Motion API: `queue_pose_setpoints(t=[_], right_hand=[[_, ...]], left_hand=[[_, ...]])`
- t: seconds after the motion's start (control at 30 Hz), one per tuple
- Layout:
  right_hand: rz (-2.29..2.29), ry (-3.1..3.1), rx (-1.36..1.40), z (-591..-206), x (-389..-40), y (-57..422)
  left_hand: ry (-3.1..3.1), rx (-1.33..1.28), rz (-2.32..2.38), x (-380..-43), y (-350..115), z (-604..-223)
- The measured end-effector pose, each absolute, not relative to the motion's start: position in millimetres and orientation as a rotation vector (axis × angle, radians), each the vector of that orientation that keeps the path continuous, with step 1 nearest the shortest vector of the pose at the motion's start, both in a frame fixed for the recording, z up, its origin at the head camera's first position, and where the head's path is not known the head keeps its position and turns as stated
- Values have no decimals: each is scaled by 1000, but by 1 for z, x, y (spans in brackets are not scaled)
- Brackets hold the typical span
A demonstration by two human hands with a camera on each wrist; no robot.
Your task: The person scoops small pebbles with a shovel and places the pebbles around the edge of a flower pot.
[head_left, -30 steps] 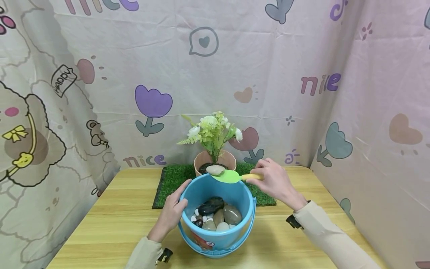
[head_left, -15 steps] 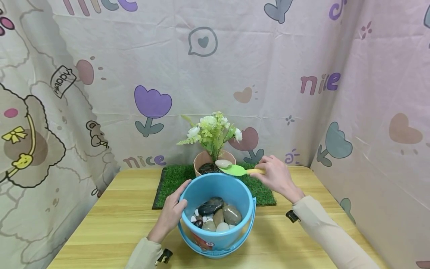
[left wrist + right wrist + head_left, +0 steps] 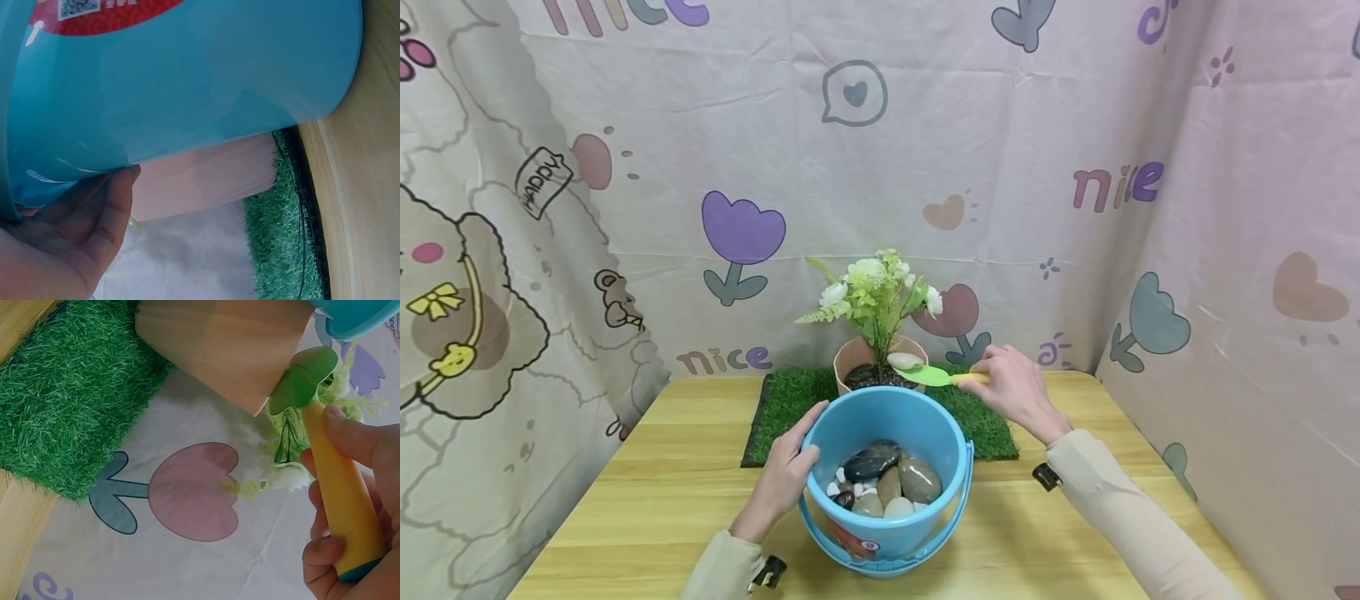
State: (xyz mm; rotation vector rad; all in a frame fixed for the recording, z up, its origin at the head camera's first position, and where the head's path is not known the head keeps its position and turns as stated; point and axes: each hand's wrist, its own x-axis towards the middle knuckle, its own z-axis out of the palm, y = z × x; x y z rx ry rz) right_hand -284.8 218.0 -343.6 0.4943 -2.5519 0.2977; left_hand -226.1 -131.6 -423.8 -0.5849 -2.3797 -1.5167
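Observation:
My left hand point(image 3: 781, 475) holds the rim of a blue bucket point(image 3: 880, 415) at its left side. Inside lie a black stone point(image 3: 872, 460), other large stones and small white pebbles. My right hand point(image 3: 1017, 387) grips the yellow handle of a toy shovel point(image 3: 344, 494), fingers wrapped round it in the right wrist view. On the shovel's green blade point(image 3: 931, 377) rests a pale oval stone point(image 3: 905, 361), over the right part of a pink flowerpot point(image 3: 847, 360). White flowers point(image 3: 867, 279) with green leaves stand in the pot, above dark stones and dark filling.
The pot stands on a green artificial grass mat point(image 3: 988, 435) at the back of the wooden table point(image 3: 647, 483). The bucket stands in front of it, its handle point(image 3: 917, 550) hanging down. A printed cloth point(image 3: 1000, 150) encloses the back and sides.
My right hand has carried the shovel and pale stone from above the bucket's far rim rightward and back over the pot. The left hand and bucket have stayed in place.

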Motion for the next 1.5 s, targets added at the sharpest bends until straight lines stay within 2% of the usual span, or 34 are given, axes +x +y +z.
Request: queue_pose_setpoints(t=[1.5], right_hand=[[540,-2704,407,-344,-283,214]], left_hand=[[-2377,-581,-1493,-227,-131,-424]])
